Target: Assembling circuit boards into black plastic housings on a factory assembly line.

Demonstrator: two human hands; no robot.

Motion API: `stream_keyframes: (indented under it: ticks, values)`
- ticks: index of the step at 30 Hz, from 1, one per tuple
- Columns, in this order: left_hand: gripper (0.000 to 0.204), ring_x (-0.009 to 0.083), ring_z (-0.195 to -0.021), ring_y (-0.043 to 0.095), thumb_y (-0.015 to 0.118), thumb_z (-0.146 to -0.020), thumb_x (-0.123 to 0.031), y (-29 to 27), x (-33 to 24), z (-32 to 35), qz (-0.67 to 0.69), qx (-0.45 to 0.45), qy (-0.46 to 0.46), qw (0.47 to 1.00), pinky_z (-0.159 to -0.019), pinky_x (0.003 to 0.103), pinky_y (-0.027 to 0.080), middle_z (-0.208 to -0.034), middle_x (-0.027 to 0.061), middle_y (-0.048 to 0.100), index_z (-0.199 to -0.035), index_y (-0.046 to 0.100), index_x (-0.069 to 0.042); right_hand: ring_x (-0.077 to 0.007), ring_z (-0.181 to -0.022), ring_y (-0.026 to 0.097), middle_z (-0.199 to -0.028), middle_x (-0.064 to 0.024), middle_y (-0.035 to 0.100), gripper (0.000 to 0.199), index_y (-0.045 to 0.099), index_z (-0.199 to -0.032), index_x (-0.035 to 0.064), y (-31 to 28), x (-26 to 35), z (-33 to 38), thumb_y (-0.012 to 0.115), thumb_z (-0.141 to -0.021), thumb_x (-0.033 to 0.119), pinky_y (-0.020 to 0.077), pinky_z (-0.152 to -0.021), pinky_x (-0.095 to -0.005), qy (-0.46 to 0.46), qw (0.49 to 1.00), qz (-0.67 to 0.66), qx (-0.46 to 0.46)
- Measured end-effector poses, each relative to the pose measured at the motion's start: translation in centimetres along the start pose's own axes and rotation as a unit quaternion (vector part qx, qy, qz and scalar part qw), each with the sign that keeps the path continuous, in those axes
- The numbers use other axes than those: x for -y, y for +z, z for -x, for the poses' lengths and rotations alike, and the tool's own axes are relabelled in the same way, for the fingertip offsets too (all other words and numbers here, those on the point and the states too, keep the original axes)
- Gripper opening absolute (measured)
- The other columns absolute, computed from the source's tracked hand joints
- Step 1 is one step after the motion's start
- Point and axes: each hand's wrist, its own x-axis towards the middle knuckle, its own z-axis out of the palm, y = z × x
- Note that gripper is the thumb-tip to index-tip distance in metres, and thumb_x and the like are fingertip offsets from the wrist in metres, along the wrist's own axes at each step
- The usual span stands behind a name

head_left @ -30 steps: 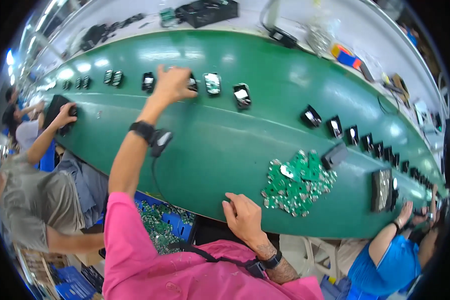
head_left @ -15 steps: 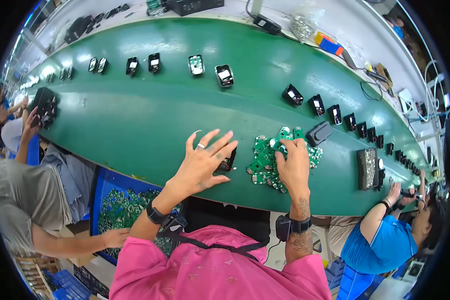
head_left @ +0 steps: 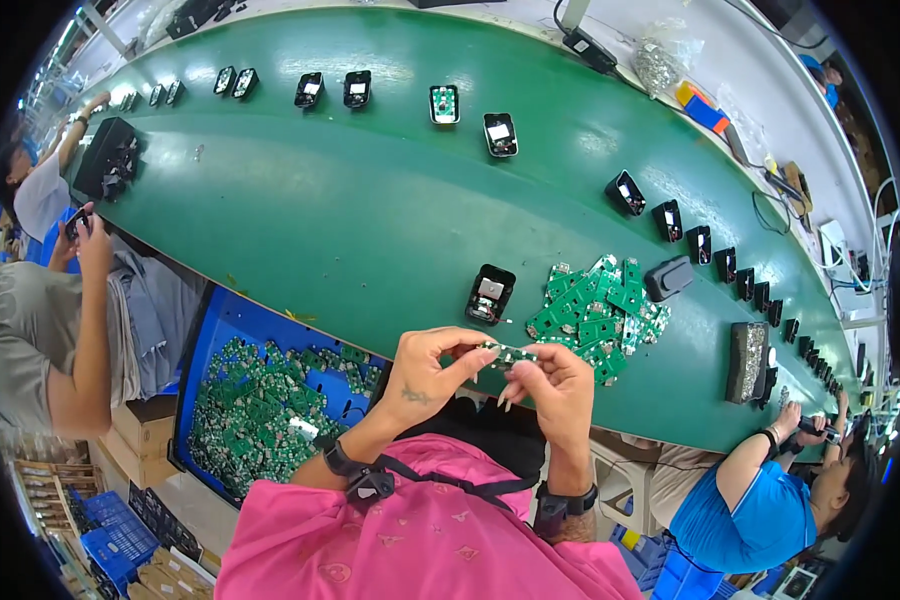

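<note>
My left hand (head_left: 432, 368) and my right hand (head_left: 555, 385) meet over the near edge of the green belt (head_left: 350, 210), both pinching one small green circuit board (head_left: 505, 353) between their fingertips. Just beyond them an open black casing (head_left: 490, 294) lies on the belt. To its right sits a heap of several green circuit boards (head_left: 598, 312), with a closed black casing (head_left: 668, 277) at its far side.
A curving row of open black casings (head_left: 500, 134) runs along the belt's far side. A blue bin of green boards (head_left: 270, 400) stands at my lower left. One person sits at the left (head_left: 40, 330), another in blue at the lower right (head_left: 760, 500). A black tray (head_left: 748, 362) lies at the right.
My left arm drew back from the far row of casings. Both hands reached the pile of boards, then came together near my body holding one board. The black casing now lies in front of me.
</note>
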Motion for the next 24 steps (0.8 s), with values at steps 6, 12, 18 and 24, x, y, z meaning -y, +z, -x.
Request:
stream_keyframes:
  ticks: [6, 12, 18, 24]
  values:
    - [0.023, 0.0094, -0.072, 0.062, 0.064, -0.095, -0.009, 0.1, 0.3, -0.5, 0.009, -0.074, 0.008, 0.997, -0.066, 0.023, 0.051, -0.089, 0.0097, 0.069, -0.111, 0.068, 0.007, -0.0119, -0.056, 0.063, -0.076, -0.0109, 0.069, 0.015, 0.064, -0.100, -0.0065, -0.2, -0.7, -2.1, 0.065, -0.095, 0.008, 0.0488, -0.049, -0.0227, -0.010, 0.999, -0.009, -0.043]
    - [0.023, 0.0095, -0.072, 0.061, 0.062, -0.096, -0.010, -0.9, 0.8, -0.1, 0.014, -0.087, 0.002, 0.996, -0.067, 0.023, 0.051, -0.087, 0.0093, 0.068, -0.112, 0.067, 0.007, -0.0116, -0.055, 0.063, -0.076, -0.0106, 0.069, 0.017, 0.064, -0.100, -0.0063, -0.4, -1.4, -3.0, 0.066, -0.096, 0.010, 0.0489, -0.049, -0.0221, 0.017, 0.999, -0.010, -0.042]
    - [0.024, 0.0089, -0.071, 0.060, 0.061, -0.097, -0.011, -1.3, 1.0, -0.4, 0.009, -0.090, 0.002, 0.996, -0.066, 0.023, 0.051, -0.091, 0.0102, 0.068, -0.112, 0.067, 0.006, -0.0113, -0.055, 0.063, -0.076, -0.0104, 0.069, 0.017, 0.063, -0.098, -0.0054, -0.5, -1.9, -3.3, 0.066, -0.096, 0.011, 0.0495, -0.049, -0.0211, 0.015, 0.999, -0.012, -0.046]
    - [0.033, 0.0098, -0.067, 0.061, 0.059, -0.099, -0.015, -1.7, 1.4, -3.7, -0.032, -0.105, 0.040, 0.993, -0.062, 0.023, 0.051, -0.116, 0.0129, 0.063, -0.127, 0.060, 0.003, -0.0122, -0.059, 0.067, -0.077, -0.0102, 0.069, 0.017, 0.062, -0.099, -0.0066, 0.8, -2.7, -4.4, 0.066, -0.096, 0.010, 0.0522, -0.051, -0.0215, 0.013, 0.999, 0.012, -0.043]
